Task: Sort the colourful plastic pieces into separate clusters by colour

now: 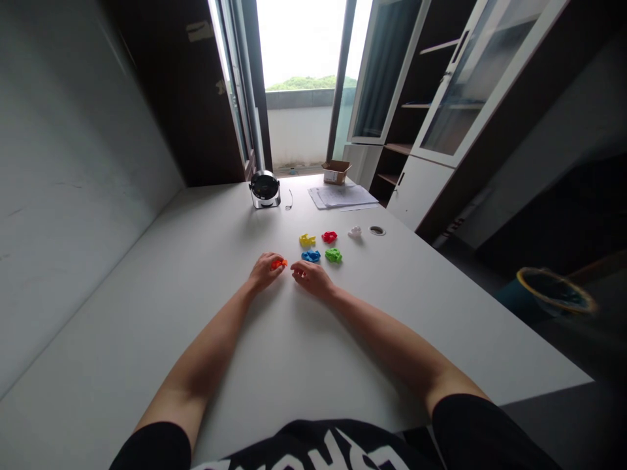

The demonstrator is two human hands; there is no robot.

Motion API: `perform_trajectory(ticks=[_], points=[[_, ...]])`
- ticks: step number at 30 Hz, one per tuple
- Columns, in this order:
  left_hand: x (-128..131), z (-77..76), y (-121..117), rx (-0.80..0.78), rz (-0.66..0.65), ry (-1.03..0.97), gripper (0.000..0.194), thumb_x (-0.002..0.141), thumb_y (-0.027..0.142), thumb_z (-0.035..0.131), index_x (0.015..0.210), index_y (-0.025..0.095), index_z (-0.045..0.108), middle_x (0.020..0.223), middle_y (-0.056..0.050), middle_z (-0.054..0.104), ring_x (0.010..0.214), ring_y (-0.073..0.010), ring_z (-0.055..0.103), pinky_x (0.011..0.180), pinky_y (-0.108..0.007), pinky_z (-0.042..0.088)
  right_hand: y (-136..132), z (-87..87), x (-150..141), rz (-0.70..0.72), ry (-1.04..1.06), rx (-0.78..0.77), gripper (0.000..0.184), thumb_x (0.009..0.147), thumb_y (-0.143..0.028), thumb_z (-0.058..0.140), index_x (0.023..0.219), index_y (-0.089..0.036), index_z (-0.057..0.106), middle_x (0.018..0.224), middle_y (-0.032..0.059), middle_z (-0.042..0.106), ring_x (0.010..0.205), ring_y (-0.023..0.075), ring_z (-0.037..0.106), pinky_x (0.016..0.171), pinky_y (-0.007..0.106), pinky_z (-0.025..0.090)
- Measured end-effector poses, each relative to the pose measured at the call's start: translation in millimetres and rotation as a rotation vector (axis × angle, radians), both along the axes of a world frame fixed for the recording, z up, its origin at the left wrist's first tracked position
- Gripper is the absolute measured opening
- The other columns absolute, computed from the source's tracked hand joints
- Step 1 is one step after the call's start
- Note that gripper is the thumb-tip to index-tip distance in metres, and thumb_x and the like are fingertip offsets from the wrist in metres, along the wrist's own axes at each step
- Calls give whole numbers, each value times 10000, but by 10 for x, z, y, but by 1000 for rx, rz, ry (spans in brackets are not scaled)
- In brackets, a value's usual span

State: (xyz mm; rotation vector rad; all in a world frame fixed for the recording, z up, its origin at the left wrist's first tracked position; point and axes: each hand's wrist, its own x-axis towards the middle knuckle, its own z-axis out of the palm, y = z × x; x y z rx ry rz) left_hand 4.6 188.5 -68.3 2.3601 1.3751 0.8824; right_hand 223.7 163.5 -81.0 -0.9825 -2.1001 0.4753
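My left hand [264, 269] rests on the white table [196, 307] with its fingers curled round a small orange plastic piece [279, 263]. My right hand [310, 277] lies just to its right, fingers curled inward, and I cannot make out whether anything is in it. Just beyond the hands lie a yellow piece [307, 240], a red piece [329, 236], a blue piece [311, 256] and a green piece [334, 255]. A white piece [354, 231] lies further right.
A small black and silver fan [265, 189] stands at the table's far end, with papers [340, 196] and a small cardboard box [336, 172] to its right. A round cable hole [377, 230] is near the white piece. Cabinets stand at right; a bin [553, 290] sits on the floor.
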Motion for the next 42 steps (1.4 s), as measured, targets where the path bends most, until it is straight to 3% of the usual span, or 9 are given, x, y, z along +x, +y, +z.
perform_trajectory(ticks=[6,14,24,30,42], points=[[92,25,-54,1,-149,-8,167,897,337,614,977,243,727,1109,-55,713,1129,-237,568,1034,-394,447,14,0,4,-45,7,18,283,910,-202,586,1189,-248,610,893,11,676,716,137,612,690,262,467],[110,40,-48,43,-188,-70,188,911,373,616,947,244,748,1127,-67,712,1197,-245,542,1069,-430,431,28,6,26,-48,-50,108,188,914,-184,592,1087,-239,643,943,37,662,826,173,611,763,292,460],[129,30,-51,12,-186,-105,224,920,412,606,958,247,752,1112,-70,716,1208,-246,545,1071,-423,429,22,33,22,-43,-87,138,135,919,-213,603,1047,-240,638,943,36,653,846,187,590,797,310,443],[117,68,-67,30,-164,-106,171,913,349,608,963,239,728,1100,-61,716,1159,-234,568,1067,-408,429,8,53,23,-118,-61,118,88,898,-254,629,982,-228,620,908,36,647,832,195,574,789,320,430],[114,129,-119,169,-76,94,211,930,306,575,1094,248,695,1130,-72,689,1110,-251,561,1025,-406,417,15,59,15,-178,-33,107,54,905,-278,610,911,-226,598,845,20,636,790,188,561,767,315,420]])
